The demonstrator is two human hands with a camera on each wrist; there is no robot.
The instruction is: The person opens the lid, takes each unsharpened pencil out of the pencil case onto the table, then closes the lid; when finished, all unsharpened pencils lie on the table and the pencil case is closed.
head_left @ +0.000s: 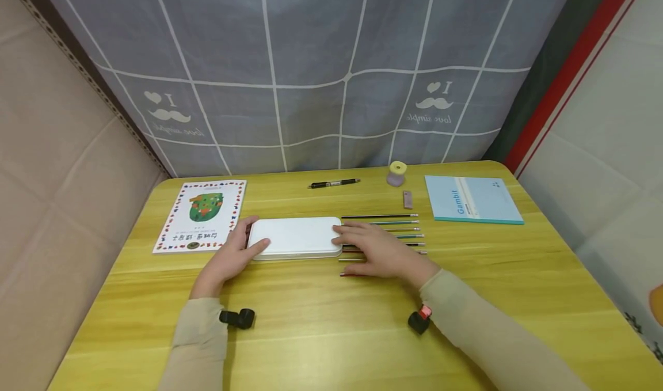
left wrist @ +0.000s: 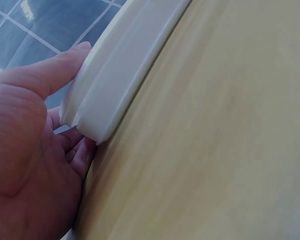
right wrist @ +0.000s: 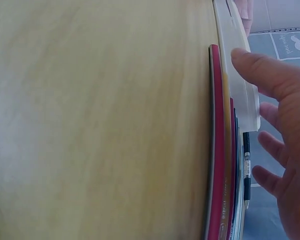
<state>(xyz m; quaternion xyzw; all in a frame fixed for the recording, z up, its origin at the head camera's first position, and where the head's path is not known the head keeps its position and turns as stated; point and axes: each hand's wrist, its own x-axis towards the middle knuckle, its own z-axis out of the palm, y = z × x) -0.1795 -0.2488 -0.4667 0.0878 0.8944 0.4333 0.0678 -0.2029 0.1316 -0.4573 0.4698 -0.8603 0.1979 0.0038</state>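
A flat white pencil case [head_left: 295,237] lies closed on the table, long side across. My left hand [head_left: 233,261] grips its left end, thumb on the lid and fingers around the far side; the left wrist view shows fingertips beneath the case's edge [left wrist: 117,75]. At the other end, my right hand [head_left: 380,251] stretches loosely spread fingers to the lid's right edge. Below that palm, several pencils [head_left: 383,216] lie side by side, partly hidden by the hand. A red pencil [right wrist: 217,145] is nearest in the right wrist view.
Left of the case lies a white picture-covered booklet [head_left: 207,207]. Behind it are a black pen [head_left: 334,183], a yellow-and-purple round container [head_left: 396,173] and a small pinkish eraser [head_left: 407,200]. A light blue notebook [head_left: 473,200] lies far right. A grey curtain [head_left: 311,80] hangs along the back edge.
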